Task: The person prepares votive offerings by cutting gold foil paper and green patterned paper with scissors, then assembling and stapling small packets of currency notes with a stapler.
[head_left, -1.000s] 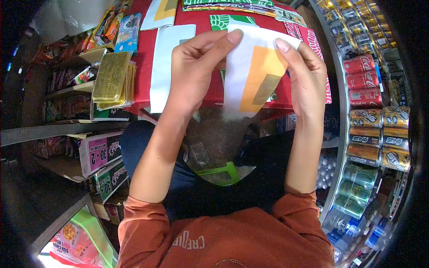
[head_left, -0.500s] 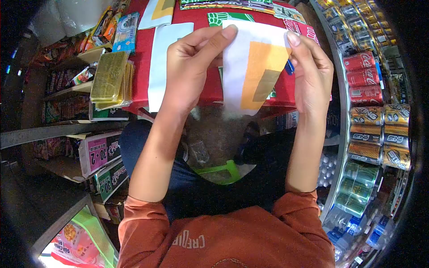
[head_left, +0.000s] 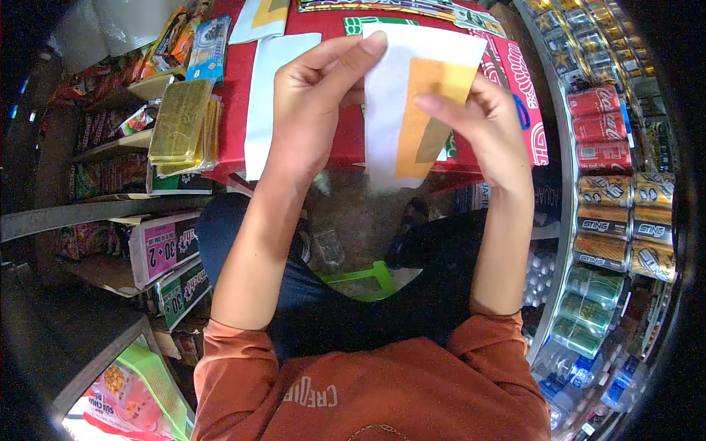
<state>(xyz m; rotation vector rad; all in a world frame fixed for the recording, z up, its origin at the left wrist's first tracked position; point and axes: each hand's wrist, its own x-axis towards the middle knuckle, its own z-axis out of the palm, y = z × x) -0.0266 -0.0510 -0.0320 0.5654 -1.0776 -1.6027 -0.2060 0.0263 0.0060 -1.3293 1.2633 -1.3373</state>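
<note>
A white sheet of joss paper (head_left: 385,110) with an orange rectangle and a darker gold patch hangs upright in front of me, over the table's near edge. My left hand (head_left: 316,95) pinches its upper left corner, thumb on the front and fingers curled behind. On the right side, my right hand (head_left: 493,128) has its thumb across the orange area, while its other fingers are by the right edge and partly behind the paper. Left of my left wrist, a folded white paper (head_left: 268,95) lies on the red table cover (head_left: 229,95).
Wrapped gold-coloured packs (head_left: 180,125) sit at the table's left corner. Printed papers and a banknote-like sheet (head_left: 478,20) lie at the back. A blue loop (head_left: 522,112) is right of my hand. Shelves of drink cans (head_left: 603,195) flank the right; boxes (head_left: 165,246) stand left.
My right hand has left the upper right corner and moved down and left, its thumb now over the orange area. The sheet's top edge has spread wider. My left hand keeps its corner.
</note>
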